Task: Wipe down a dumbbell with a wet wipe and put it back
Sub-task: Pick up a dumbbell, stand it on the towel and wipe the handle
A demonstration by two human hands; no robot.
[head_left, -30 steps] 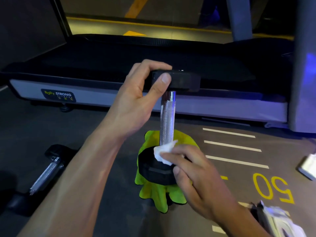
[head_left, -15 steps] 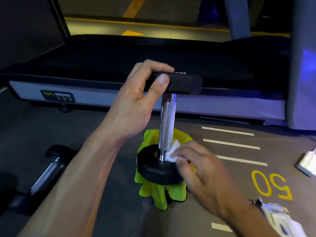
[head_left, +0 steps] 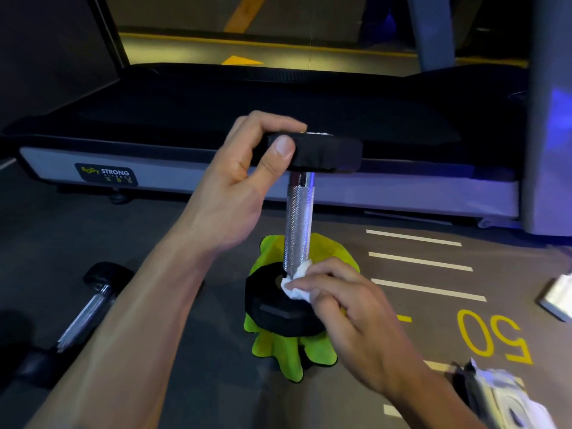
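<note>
A person's right hand pinches a bunched white wipe between fingertips and thumb, pressing it where the steel handle meets the lower head of an upright dumbbell. The dumbbell stands on end on a green cloth spread on the gym floor, near the person's knees. Above, the left hand clamps the upper head — thumb on its near edge, fingers curled over the top — keeping the weight vertical. The step in hand looks to be cleaning the lower head and the collar; it would go best with the left hand holding firm or turning the dumbbell slowly while the wipe circles the handle's base, then travels up the knurled grip, so no side is missed. A loose hold risks the weight toppling off the cloth. To the near right lies a wipe pack; a white object sits at the right edge, too cropped to name. At left a second dumbbell lies on its side, well apart. Beyond, a treadmill spans the frame — nothing crowds the working hands.
</note>
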